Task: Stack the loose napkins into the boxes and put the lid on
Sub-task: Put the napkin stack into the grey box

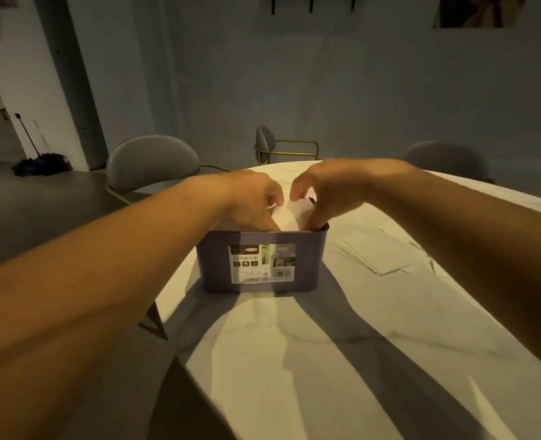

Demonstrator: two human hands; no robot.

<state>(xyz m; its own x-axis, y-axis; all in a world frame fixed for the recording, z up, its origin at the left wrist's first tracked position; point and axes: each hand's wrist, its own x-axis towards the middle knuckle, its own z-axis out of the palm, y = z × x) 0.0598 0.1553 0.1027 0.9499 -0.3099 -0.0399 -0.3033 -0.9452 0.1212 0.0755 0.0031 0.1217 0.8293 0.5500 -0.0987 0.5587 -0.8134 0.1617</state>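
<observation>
A grey-purple tissue box (218, 268) with a white label on its near side stands open on the white table (310, 360). Both of my hands reach over its top. My left hand (253, 201) and my right hand (329, 192) hold a white napkin (289, 217) between them, fingers curled round it, and it dips into the box. A stack of loose white napkins (373, 254) lies flat on the table to the right of the box. No lid is in view.
Three grey chairs stand round the table: one at the left (153, 163), one at the back (264, 142) and one at the right (446, 160). A folded dark umbrella (40, 166) lies on the floor at the far left.
</observation>
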